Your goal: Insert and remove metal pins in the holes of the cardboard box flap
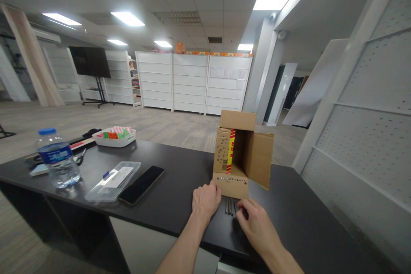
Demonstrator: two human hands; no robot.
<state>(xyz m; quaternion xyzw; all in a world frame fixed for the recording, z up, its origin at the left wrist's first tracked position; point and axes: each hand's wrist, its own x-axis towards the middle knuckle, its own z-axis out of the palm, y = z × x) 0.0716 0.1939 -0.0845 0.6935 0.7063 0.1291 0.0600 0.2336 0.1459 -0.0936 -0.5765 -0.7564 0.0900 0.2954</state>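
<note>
An open cardboard box (222, 147) lies on its side on the dark table, its mouth facing me and its flaps spread. Its lower flap (233, 189) carries a row of small dark holes or heads, and more dots speckle its left side. My left hand (206, 200) is closed at the left edge of that flap, thumb against the cardboard. Several thin dark metal screws or nails (229, 206) lie side by side just below the flap. At their right end, my right hand (257, 224) has its fingers curled in, tips beside the outermost one; what is between them is hidden.
To the left lie a black phone (141, 185) and a clear plastic case (113, 182). Farther left stands a water bottle (58, 160), with a white basket (115, 139) of colourful packets behind. A perforated white panel (369, 115) rises beyond the table's right edge.
</note>
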